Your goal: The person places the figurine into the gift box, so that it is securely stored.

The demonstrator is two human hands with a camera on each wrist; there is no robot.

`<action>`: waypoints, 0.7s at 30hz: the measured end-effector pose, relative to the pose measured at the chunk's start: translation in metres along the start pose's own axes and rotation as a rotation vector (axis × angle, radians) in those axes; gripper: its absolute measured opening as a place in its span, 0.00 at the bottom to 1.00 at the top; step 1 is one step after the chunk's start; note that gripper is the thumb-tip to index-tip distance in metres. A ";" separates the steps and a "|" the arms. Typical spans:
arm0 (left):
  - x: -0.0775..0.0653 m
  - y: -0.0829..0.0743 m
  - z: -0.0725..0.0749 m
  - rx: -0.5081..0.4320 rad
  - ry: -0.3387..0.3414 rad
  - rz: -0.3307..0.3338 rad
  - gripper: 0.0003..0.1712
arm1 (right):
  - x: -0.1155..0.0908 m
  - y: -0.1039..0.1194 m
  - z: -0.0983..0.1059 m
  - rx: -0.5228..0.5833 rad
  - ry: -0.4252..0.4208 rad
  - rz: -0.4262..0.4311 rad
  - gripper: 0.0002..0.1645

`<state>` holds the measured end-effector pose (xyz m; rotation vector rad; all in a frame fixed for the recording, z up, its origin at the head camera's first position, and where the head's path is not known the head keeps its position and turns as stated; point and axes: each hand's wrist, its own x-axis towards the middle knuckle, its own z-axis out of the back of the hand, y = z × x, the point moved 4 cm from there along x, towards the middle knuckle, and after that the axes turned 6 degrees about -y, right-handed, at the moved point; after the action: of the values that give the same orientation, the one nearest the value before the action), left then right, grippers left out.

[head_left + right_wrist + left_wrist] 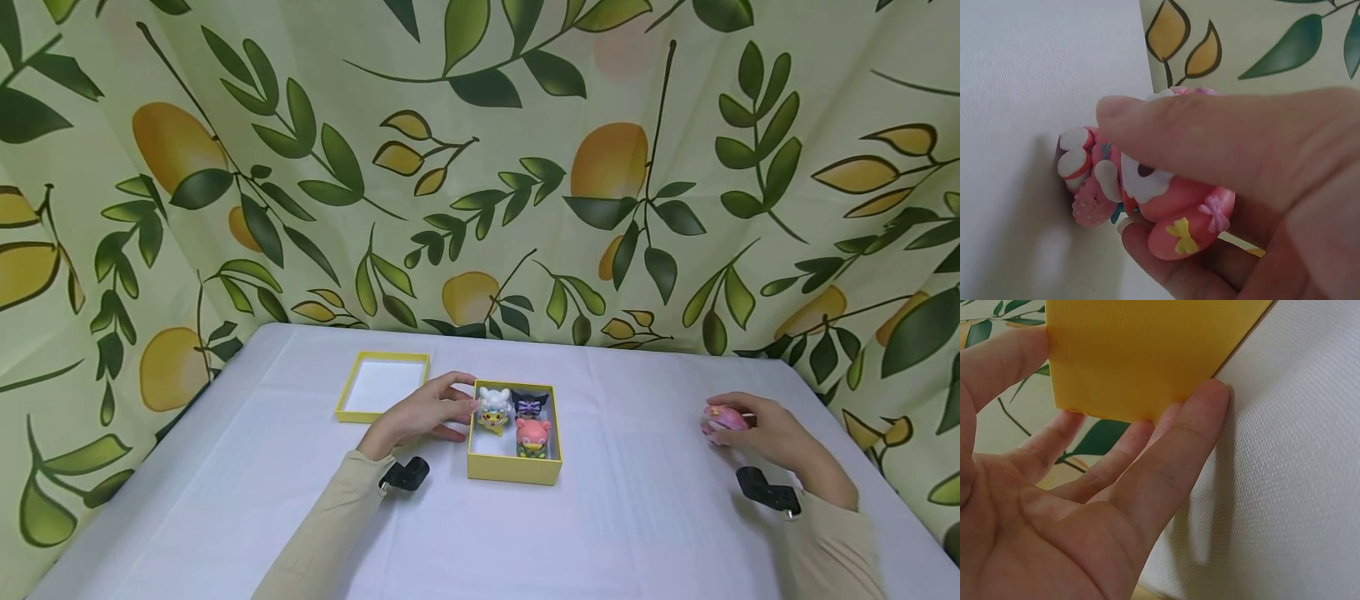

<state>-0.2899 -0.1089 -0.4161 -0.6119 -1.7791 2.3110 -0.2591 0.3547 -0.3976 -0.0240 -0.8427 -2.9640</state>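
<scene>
A yellow box [513, 472] with a white inside stands at the middle of the table. My left hand [426, 412] touches its left side, fingers spread and loosely bent; up close, the fingertips and thumb meet the edges of the yellow wall [1141, 356]. Inside sit a white-hooded yellow figurine [495, 410], a black figurine with a purple bow [529, 406] and a pink seated figurine [533, 438]. Far to the right, my right hand [783, 433] grips another pink figurine [1172, 203] with small yellow and purple bows, tilted sideways close over the cloth; the thumb covers part of it.
A shallow yellow-rimmed lid [360, 417] lies behind and left of the box, its white inside facing up. White cloth [637, 517] covers the table. A leaf-and-fruit patterned curtain [525, 208] hangs along the back edge. Both wrists wear black cameras.
</scene>
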 end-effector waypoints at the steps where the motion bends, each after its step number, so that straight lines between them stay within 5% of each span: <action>1: 0.000 0.000 0.000 0.000 0.000 0.000 0.30 | 0.001 0.001 -0.001 -0.004 0.000 -0.002 0.36; 21: -0.001 0.000 0.000 0.010 0.001 0.001 0.30 | 0.009 0.030 -0.022 0.050 -0.003 0.061 0.33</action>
<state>-0.2894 -0.1093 -0.4156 -0.6121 -1.7664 2.3184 -0.2665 0.3172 -0.3998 -0.0504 -0.8988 -2.8863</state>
